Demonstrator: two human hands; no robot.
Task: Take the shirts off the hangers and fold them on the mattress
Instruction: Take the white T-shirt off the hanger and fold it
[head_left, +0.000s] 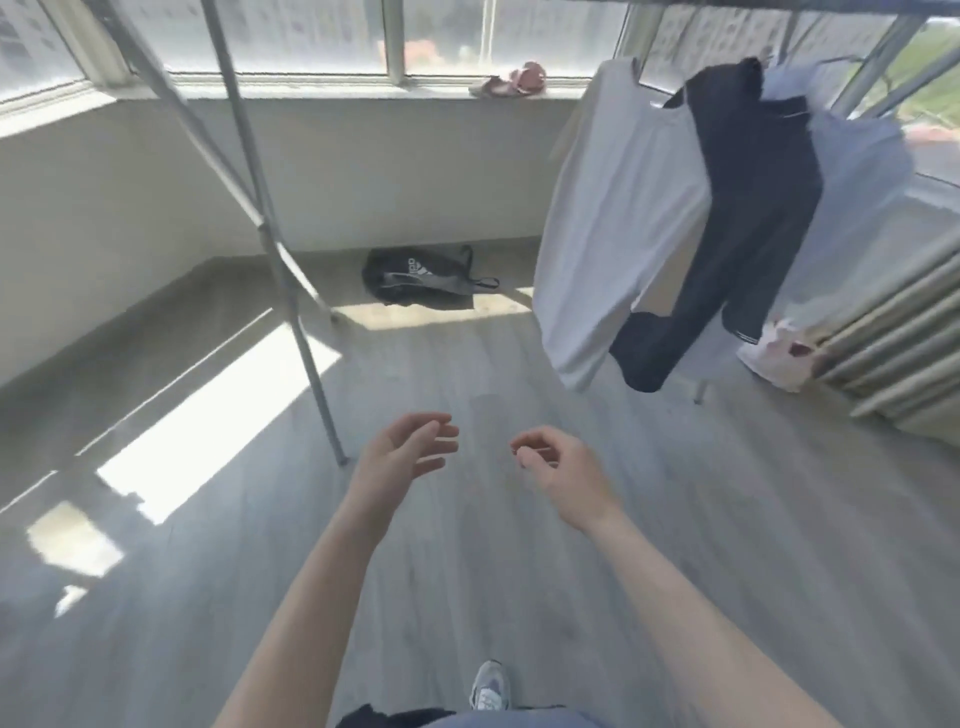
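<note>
1. Your left hand (405, 452): fingers spread, empty.
2. Your right hand (561, 467): loosely curled, holding nothing.
3. Shirts: white (618, 218), dark (748, 208), pale blue (852, 208), hung upper right, well apart from your hands.

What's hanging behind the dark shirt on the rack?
Behind the dark shirt hangs a light blue shirt, mostly covered on its left side. Its hanger and collar are hard to make out. The white shirt hangs in front.
</note>
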